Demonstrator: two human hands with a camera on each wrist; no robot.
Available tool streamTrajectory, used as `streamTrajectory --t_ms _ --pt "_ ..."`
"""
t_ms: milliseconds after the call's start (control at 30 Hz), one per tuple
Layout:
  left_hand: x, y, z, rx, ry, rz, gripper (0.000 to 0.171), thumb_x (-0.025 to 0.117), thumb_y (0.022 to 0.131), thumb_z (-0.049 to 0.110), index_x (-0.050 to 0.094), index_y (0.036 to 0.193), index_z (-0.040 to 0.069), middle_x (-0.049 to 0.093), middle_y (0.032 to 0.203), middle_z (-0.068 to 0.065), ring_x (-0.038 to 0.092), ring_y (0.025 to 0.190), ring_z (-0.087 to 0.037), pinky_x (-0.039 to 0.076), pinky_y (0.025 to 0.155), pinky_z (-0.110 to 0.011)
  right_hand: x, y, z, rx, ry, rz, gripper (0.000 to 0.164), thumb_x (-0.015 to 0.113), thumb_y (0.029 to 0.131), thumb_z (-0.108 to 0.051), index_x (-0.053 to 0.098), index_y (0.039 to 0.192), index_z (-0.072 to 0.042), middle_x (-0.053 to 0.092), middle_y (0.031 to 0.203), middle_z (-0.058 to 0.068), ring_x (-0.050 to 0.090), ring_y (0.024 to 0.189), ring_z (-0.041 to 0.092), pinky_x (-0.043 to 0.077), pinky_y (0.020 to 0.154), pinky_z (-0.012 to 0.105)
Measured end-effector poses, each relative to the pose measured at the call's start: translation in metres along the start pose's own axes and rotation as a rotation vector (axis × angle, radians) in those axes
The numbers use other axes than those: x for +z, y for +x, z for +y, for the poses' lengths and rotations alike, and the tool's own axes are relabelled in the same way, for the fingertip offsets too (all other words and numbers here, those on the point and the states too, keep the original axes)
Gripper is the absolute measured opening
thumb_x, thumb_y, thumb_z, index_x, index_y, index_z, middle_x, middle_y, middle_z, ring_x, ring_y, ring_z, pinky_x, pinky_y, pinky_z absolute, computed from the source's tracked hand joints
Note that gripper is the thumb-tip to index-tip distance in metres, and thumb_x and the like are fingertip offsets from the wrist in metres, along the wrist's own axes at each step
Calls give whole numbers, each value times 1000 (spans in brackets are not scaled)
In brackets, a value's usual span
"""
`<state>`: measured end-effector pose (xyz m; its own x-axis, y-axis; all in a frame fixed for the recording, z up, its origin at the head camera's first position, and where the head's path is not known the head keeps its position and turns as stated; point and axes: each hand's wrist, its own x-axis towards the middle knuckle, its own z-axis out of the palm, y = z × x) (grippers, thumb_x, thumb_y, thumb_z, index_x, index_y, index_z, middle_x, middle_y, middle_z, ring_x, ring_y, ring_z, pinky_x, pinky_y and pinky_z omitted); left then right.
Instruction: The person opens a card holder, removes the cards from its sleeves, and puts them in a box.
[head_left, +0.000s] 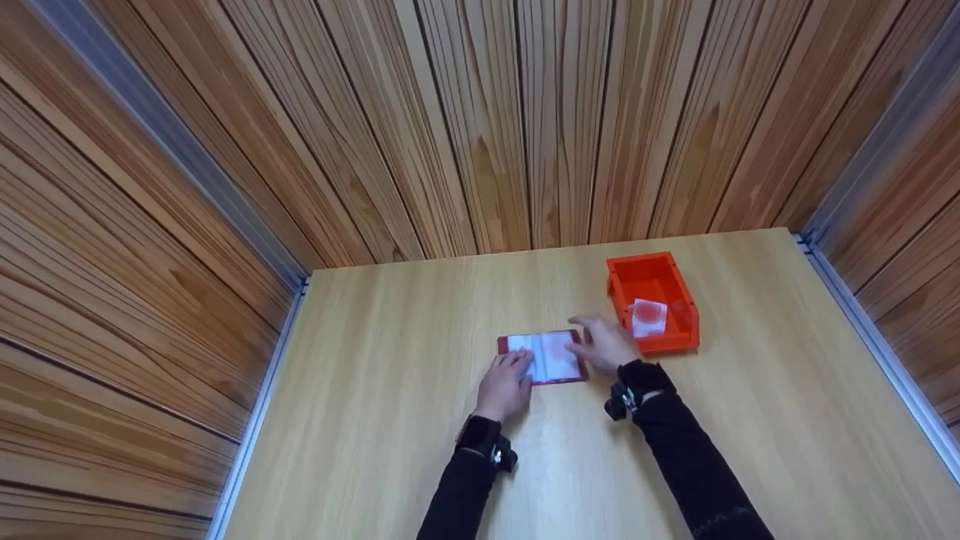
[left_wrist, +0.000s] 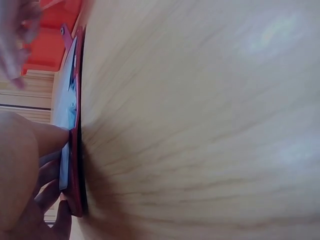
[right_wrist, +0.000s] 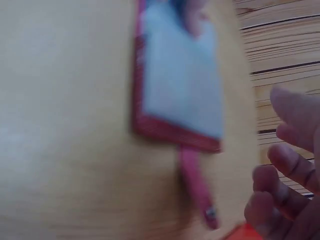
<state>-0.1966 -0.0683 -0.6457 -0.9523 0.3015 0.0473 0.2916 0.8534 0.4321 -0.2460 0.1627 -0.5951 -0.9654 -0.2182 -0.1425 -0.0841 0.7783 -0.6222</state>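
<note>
A small red card wallet (head_left: 583,367) lies spread open on the table, pale clear sleeves showing inside. On its left half rests my left hand (head_left: 507,386), fingers extended over the sleeve. The left wrist view shows the thumb (left_wrist: 52,137) pressing near the fold, with other fingers by the outer edge. Beyond the wallet's right edge hovers my right hand (head_left: 606,343), fingers apart and loosely bent, holding nothing. From that side of the wallet sticks out a red strap (right_wrist: 192,180) with a metal snap, seen in the blurred right wrist view.
An orange-red bin (head_left: 675,341) stands just right of my right hand, with a white card (head_left: 649,318) bearing a pinkish round mark inside it. Wood-plank walls (head_left: 480,135) enclose the back and sides of the light wooden table (head_left: 375,420).
</note>
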Motion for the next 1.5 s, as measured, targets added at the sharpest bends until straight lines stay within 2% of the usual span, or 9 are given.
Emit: streamTrajectory --t_ms 100,333,433,567,667,800,967,1200,1500 --pt "0 1 0 -17 -22 -18 46 61 104 20 56 149 11 57 152 -6 51 139 -27 43 115 -40 12 -4 11 -18 -106 -50 74 79 92 -36 49 155 -13 66 130 17 60 105 29 54 95 47" --pt "-1 2 3 -17 -72 -25 47 60 104 19 55 150 10 55 153 -7 49 141 -28 41 118 -42 25 -7 22 -42 -232 -76 78 77 90 -50 46 157 -24 54 93 11 49 79 26 36 70 39" --pt "-1 1 4 -10 -81 -31 47 60 104 19 54 150 9 54 154 -8 48 142 -29 41 118 -43 27 -8 24 -50 -257 -49 73 78 89 -49 51 153 -27 53 93 8 48 78 25 35 70 37" --pt "-1 1 4 -32 -84 -52 48 59 105 20 53 151 11 53 156 -5 47 144 -26 40 119 -42 30 -7 24 -95 -185 20 58 86 85 -37 68 138 -22 55 88 5 48 77 22 34 69 34" --pt "-1 1 3 -43 -93 -64 48 58 106 21 52 153 13 52 156 -4 45 145 -25 39 120 -41 33 -6 22 -125 -85 108 28 89 82 -27 82 105 -14 55 80 1 49 74 19 34 68 32" --pt "0 2 2 -34 -96 -57 48 58 106 21 51 153 12 52 157 -5 45 145 -26 38 120 -42 35 -5 19 -80 46 177 17 85 87 -19 73 76 -13 57 74 0 52 72 19 37 69 31" --pt "0 1 0 -10 -96 -29 47 59 104 19 54 151 11 54 154 -6 48 143 -27 40 119 -43 34 -5 16 -3 103 158 22 80 92 -19 72 72 -13 57 72 0 53 73 20 38 70 31" --pt "2 -1 -2 21 -81 -2 47 61 103 19 55 150 9 56 153 -6 49 142 -27 42 117 -40 37 -6 16 -20 99 201 23 80 91 -17 71 71 -10 58 71 0 54 73 20 38 70 31" --pt "2 0 -11 -112 -400 -37 54 55 108 19 40 160 16 46 161 -9 41 150 -28 34 123 -46 42 -3 7 -33 215 185 18 72 98 -22 78 87 -9 61 82 3 55 81 22 40 75 33"
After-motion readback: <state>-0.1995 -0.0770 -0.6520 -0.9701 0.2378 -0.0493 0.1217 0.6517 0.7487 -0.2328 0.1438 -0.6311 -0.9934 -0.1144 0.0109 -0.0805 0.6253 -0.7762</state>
